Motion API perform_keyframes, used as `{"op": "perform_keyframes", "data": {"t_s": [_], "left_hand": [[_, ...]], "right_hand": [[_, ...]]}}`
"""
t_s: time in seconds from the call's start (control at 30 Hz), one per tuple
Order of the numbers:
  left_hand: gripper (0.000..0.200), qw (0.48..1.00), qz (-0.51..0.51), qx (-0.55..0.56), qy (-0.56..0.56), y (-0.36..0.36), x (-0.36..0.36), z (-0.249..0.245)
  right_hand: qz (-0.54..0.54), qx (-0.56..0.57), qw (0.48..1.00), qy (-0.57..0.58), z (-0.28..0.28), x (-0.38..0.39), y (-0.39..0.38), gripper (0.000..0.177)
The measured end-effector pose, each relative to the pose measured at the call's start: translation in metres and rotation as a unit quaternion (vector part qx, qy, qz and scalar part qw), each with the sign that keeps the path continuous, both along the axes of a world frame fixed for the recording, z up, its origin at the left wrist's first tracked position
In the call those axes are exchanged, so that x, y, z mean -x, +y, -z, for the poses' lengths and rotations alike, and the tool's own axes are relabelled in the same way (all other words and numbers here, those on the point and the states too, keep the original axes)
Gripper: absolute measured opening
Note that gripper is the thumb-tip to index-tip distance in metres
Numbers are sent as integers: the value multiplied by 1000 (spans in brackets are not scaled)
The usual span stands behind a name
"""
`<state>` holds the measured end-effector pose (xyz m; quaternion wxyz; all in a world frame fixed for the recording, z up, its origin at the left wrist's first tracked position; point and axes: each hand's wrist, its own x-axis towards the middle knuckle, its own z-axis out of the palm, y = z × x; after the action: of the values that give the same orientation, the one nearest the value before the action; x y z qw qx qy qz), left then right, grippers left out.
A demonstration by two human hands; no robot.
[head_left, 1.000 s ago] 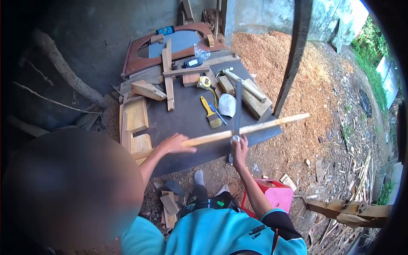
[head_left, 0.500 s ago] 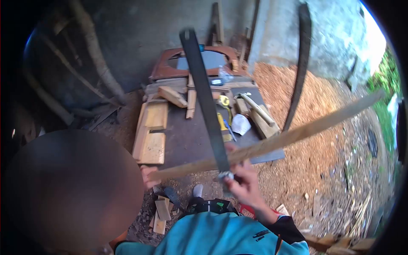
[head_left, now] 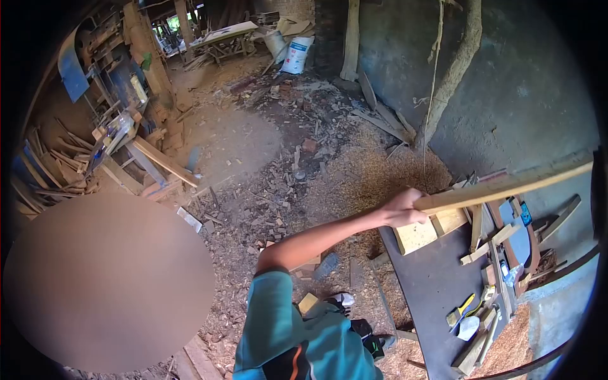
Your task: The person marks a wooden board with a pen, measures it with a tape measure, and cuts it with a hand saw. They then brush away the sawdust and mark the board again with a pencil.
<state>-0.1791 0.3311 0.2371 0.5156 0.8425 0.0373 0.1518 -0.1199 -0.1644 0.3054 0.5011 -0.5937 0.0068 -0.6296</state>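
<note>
My left hand (head_left: 405, 208) is closed round the near end of a long pale wooden strip (head_left: 506, 189). The strip stretches to the right edge of the view, above a dark worktable (head_left: 421, 285). Beneath the strip, close to my left hand, pale wooden pieces (head_left: 416, 236) lie on the tabletop. My right hand is outside the view, and the dark flat blade cannot be made out.
Farther along the table are a yellow-handled tool (head_left: 465, 305), a white rounded object (head_left: 468, 328) and wooden blocks (head_left: 474, 352). Scraps litter the floor. A machine with stacked wood (head_left: 120, 130) stands left, and a white sack (head_left: 296, 56) stands at the back.
The view has swung left, bringing the floor, machine and sack into sight. My left hand still holds the strip's end; my right hand and the dark blade have left view.
</note>
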Motion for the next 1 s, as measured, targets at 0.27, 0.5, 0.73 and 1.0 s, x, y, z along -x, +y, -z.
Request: {"op": "perform_keyframes", "data": {"t_s": [0.27,0.5,0.73,1.0], "left_hand": [[33,996,-27,21,80,18,0,34],[42,980,-18,9,198,19,-27,62],[29,978,59,7,202,23,-90,93],[25,965,83,-149,197,27,-116,105]], "right_hand": [[146,180,972,48,51,-127,-111,58],[248,239,929,137,58,-160,-122,49],[195,214,924,251,57,-182,-250,28],[270,198,824,457,-13,-262,-267,57]]}}
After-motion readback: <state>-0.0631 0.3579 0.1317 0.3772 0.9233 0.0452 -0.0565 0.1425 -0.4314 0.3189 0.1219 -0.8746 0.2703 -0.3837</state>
